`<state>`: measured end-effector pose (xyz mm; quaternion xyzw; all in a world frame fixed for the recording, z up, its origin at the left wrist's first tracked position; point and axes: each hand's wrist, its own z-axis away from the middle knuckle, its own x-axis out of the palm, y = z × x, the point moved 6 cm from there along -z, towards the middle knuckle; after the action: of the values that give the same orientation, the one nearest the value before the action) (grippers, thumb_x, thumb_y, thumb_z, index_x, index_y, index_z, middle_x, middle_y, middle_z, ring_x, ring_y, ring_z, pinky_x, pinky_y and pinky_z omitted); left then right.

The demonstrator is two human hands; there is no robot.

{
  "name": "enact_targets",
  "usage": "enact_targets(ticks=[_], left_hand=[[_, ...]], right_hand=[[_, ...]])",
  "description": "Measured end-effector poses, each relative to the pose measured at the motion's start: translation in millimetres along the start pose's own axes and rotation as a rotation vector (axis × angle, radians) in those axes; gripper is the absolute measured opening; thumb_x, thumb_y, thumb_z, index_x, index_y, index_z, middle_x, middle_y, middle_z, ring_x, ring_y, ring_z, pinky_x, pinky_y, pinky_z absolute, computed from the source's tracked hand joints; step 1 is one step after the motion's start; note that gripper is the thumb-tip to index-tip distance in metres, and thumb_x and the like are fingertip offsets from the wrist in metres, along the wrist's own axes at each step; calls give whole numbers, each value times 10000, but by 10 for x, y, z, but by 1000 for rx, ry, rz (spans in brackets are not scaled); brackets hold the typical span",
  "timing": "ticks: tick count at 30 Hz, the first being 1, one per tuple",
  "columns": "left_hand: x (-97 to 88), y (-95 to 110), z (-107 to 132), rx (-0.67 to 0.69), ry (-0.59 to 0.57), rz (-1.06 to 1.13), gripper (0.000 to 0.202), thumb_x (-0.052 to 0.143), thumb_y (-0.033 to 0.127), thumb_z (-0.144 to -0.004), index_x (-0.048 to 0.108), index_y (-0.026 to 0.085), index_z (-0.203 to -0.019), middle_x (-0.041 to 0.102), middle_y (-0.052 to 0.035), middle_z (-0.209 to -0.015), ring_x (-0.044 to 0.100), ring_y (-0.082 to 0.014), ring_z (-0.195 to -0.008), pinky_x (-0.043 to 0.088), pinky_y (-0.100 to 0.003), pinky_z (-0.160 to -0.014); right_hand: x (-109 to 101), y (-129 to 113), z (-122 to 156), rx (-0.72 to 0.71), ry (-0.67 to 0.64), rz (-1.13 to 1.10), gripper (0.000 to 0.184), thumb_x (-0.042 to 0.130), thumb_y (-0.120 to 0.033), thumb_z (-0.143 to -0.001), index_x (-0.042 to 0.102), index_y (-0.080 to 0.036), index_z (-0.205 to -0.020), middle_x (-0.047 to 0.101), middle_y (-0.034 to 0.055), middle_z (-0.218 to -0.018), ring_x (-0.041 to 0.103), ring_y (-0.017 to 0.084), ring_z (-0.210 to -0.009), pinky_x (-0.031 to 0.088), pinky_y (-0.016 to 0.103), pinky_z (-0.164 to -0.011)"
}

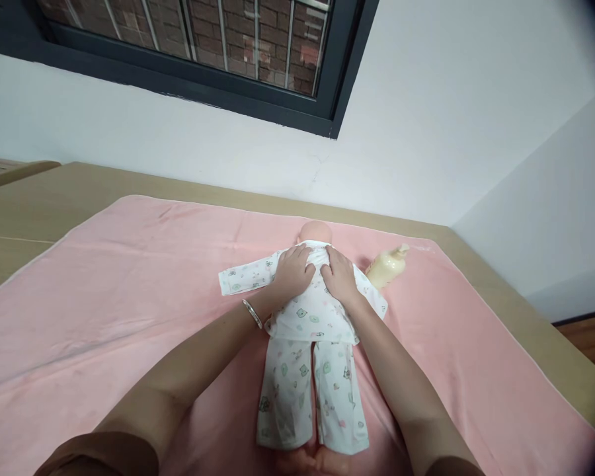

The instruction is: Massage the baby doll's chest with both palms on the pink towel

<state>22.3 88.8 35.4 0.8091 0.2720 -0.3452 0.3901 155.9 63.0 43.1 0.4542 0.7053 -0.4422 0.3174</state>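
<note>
A baby doll (307, 317) lies stretched out in a white printed top and matching trousers, with no face showing on its bald head (316, 231). My left hand (293, 272) rests flat on the top near one shoulder, its fingers towards the head. On the other shoulder lies my right hand (338, 272), also with its fingers laid out over the cloth. Both thumbs point inward with a narrow gap between them. One sleeve (245, 276) spreads out to the left; the other sleeve (377, 301) is partly behind my right arm. Bare feet (312, 461) show below the trousers.
A pale yellow pump bottle (385, 266) is on the pink blanket (143, 277), right of the doll. The blanket covers much of a wooden surface (515, 301). Behind it rises a white wall (258, 165) with a dark-framed window (327, 106). A wooden edge (24, 173) shows far left.
</note>
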Motion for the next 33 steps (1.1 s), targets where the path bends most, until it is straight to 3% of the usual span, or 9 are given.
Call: enact_targets(ticks=[10, 33], left_hand=[[43, -54, -20, 54, 51, 42, 450, 428, 229, -852, 577, 175, -1274, 601, -104, -1373, 523, -264, -1294, 379, -451, -1142], [53, -51, -14, 43, 44, 64, 438, 440, 226, -853, 587, 179, -1264, 603, -100, -1372, 499, -269, -1316, 347, -462, -1156]], right_hand=[[36, 51, -6, -1, 35, -47, 520, 413, -218, -875, 531, -143, -1375, 588, 133, -1400, 531, 287, -1285, 388, 465, -1113], [-38, -14, 24, 1, 51, -39, 481, 411, -217, -881, 585, -137, -1322, 624, 141, -1346, 560, 295, -1240, 411, 463, -1087]])
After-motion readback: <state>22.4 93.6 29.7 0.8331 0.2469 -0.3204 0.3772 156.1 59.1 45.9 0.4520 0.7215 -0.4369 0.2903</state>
